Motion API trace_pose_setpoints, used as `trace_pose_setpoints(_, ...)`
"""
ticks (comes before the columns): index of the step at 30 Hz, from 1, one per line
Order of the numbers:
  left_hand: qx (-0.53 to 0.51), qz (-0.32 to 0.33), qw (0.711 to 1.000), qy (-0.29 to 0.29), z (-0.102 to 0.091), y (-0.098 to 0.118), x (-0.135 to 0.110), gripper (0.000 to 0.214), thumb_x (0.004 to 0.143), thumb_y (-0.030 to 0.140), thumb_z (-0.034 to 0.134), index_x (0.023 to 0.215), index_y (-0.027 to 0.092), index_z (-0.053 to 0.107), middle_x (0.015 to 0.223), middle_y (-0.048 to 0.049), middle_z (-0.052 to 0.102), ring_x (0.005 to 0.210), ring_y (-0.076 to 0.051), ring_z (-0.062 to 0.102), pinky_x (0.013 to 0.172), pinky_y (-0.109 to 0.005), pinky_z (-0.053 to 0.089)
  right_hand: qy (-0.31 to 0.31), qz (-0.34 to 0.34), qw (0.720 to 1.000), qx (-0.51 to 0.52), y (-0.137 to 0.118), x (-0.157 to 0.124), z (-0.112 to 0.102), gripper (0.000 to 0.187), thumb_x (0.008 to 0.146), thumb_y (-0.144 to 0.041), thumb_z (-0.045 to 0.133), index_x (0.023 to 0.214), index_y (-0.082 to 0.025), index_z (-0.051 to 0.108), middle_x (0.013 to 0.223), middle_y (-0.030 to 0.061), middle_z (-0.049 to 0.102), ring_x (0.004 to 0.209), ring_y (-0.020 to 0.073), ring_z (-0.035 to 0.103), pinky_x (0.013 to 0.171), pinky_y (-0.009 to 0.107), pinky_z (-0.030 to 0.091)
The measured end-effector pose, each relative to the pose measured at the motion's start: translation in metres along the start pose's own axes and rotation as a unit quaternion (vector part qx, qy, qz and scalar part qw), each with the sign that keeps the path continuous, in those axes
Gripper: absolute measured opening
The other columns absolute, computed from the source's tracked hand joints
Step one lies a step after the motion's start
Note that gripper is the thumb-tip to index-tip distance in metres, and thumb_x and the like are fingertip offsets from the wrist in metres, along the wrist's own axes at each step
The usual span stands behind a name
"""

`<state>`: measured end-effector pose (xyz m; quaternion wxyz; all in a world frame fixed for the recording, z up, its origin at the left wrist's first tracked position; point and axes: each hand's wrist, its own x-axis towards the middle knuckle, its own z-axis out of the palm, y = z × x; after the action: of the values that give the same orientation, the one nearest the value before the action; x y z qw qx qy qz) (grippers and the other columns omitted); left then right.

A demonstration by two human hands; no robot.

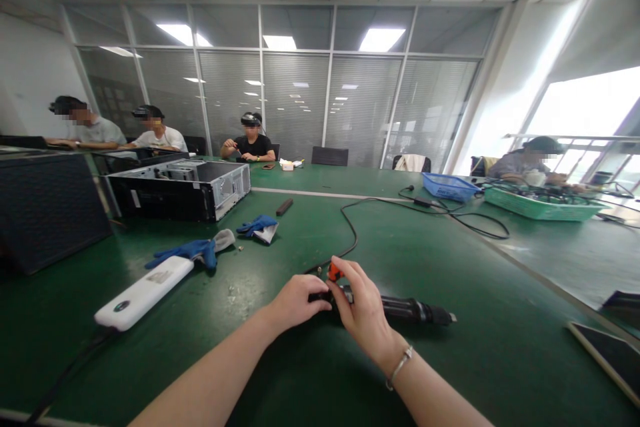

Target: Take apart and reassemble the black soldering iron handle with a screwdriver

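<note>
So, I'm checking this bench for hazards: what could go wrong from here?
First, the small orange piece is pinched in the right hand, close to the left hand, and might slip away. Second, the black tool looks rounded, so a nudge could perhaps roll it. Third, both hands are bare while blue gloves lie on the green table, so a scrape or pinch is possible.
</note>
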<state>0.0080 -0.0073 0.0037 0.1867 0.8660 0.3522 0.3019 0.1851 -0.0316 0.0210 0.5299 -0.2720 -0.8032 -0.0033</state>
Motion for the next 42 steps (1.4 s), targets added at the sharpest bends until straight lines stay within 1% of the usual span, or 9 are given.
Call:
trace_pose_setpoints(4, -0.008, 0.012, 1.0, 0.009, 0.0002, -0.0001, -0.0005, 0.007, 0.084, 0.022, 0.069, 0.087, 0.017, 0.072, 0.092, -0.0027, 0.073, 0.087, -0.018, 0.066, 0.083, -0.025, 0.048, -0.009, -0.009, 1.0, 0.005, -0.0009, -0.0006, 0.0004, 0.054, 0.093, -0.013, 0.048, 0.144, -0.025, 0.033, 0.122, 0.0119, 0.058, 0.111, 0.0219, 0.06, 0.092, 0.041, 0.054)
trace_pose_setpoints(9, -0.007, 0.013, 1.0, 0.007, 0.0008, -0.0005, -0.0006, 0.009, 0.083, 0.024, 0.071, 0.089, 0.017, 0.073, 0.092, -0.0024, 0.073, 0.087, -0.018, 0.066, 0.082, -0.025, 0.048, 0.012, -0.005, 1.0, -0.026, -0.0007, 0.0008, -0.0012, 0.049, 0.092, -0.014, 0.052, 0.138, -0.028, 0.041, 0.111, 0.0092, 0.06, 0.1, 0.0214, 0.061, 0.084, 0.04, 0.055)
trace_pose_setpoints(15, -0.004, 0.012, 1.0, 0.008, 0.0016, -0.0008, -0.0001, 0.007, 0.085, 0.02, 0.067, 0.086, 0.016, 0.072, 0.087, -0.0027, 0.072, 0.083, -0.017, 0.065, 0.079, -0.024, 0.048, -0.013, -0.019, 1.0, -0.001, -0.0008, -0.0013, -0.0006, 0.056, 0.092, -0.01, 0.049, 0.143, -0.027, 0.034, 0.121, 0.0105, 0.059, 0.11, 0.0219, 0.058, 0.092, 0.042, 0.053)
trace_pose_setpoints(20, -0.01, 0.008, 1.0, 0.002, 0.0, 0.0002, -0.0001, 0.01, 0.083, 0.023, 0.07, 0.09, 0.016, 0.072, 0.093, -0.0035, 0.073, 0.088, -0.018, 0.066, 0.082, -0.025, 0.048, -0.002, 0.003, 1.0, -0.025, 0.0002, 0.0005, -0.0012, 0.049, 0.092, -0.013, 0.05, 0.139, -0.027, 0.04, 0.111, 0.0097, 0.061, 0.1, 0.0215, 0.061, 0.084, 0.041, 0.056)
trace_pose_setpoints(25, -0.002, 0.005, 1.0, 0.003, 0.0002, -0.0001, -0.0002, 0.007, 0.083, 0.022, 0.07, 0.086, 0.016, 0.072, 0.088, -0.0028, 0.072, 0.084, -0.018, 0.065, 0.08, -0.024, 0.048, -0.035, -0.01, 0.999, 0.019, -0.0019, 0.0013, -0.0009, 0.055, 0.094, -0.01, 0.042, 0.146, -0.026, 0.03, 0.123, 0.0108, 0.06, 0.111, 0.0199, 0.061, 0.093, 0.038, 0.054)
trace_pose_setpoints(27, -0.01, 0.011, 1.0, 0.008, 0.0008, -0.0005, -0.0004, 0.007, 0.085, 0.02, 0.067, 0.089, 0.016, 0.072, 0.089, -0.0025, 0.073, 0.084, -0.017, 0.065, 0.08, -0.024, 0.048, -0.028, -0.009, 1.0, 0.006, -0.0023, 0.0012, -0.0004, 0.055, 0.094, -0.012, 0.046, 0.145, -0.025, 0.031, 0.126, 0.0119, 0.058, 0.114, 0.0214, 0.06, 0.095, 0.04, 0.054)
trace_pose_setpoints(31, -0.016, 0.01, 1.0, 0.004, 0.0006, -0.0005, -0.0006, 0.009, 0.084, 0.024, 0.069, 0.09, 0.017, 0.072, 0.092, -0.0027, 0.073, 0.087, -0.018, 0.065, 0.082, -0.025, 0.048, 0.007, 0.008, 1.0, -0.017, 0.0009, 0.0009, -0.0001, 0.049, 0.093, -0.015, 0.05, 0.14, -0.026, 0.04, 0.114, 0.0101, 0.062, 0.101, 0.0213, 0.064, 0.085, 0.038, 0.057)
trace_pose_setpoints(37, -0.003, 0.004, 1.0, -0.001, 0.0, 0.0001, -0.0005, 0.009, 0.084, 0.024, 0.069, 0.089, 0.017, 0.072, 0.089, -0.003, 0.072, 0.085, -0.018, 0.065, 0.08, -0.025, 0.048, -0.029, -0.009, 0.999, 0.011, 0.0004, -0.0005, 0.0007, 0.057, 0.094, -0.011, 0.044, 0.147, -0.026, 0.029, 0.128, 0.011, 0.058, 0.115, 0.0204, 0.06, 0.094, 0.037, 0.055)
trace_pose_setpoints(42, -0.005, 0.009, 1.0, 0.003, 0.0012, -0.0014, -0.0005, 0.009, 0.084, 0.023, 0.069, 0.09, 0.017, 0.072, 0.093, -0.0029, 0.073, 0.087, -0.018, 0.065, 0.082, -0.025, 0.048, 0.011, 0.003, 1.0, 0.001, 0.0004, 0.0018, 0.0001, 0.05, 0.092, -0.015, 0.051, 0.14, -0.026, 0.041, 0.113, 0.0101, 0.061, 0.101, 0.0206, 0.064, 0.083, 0.036, 0.058)
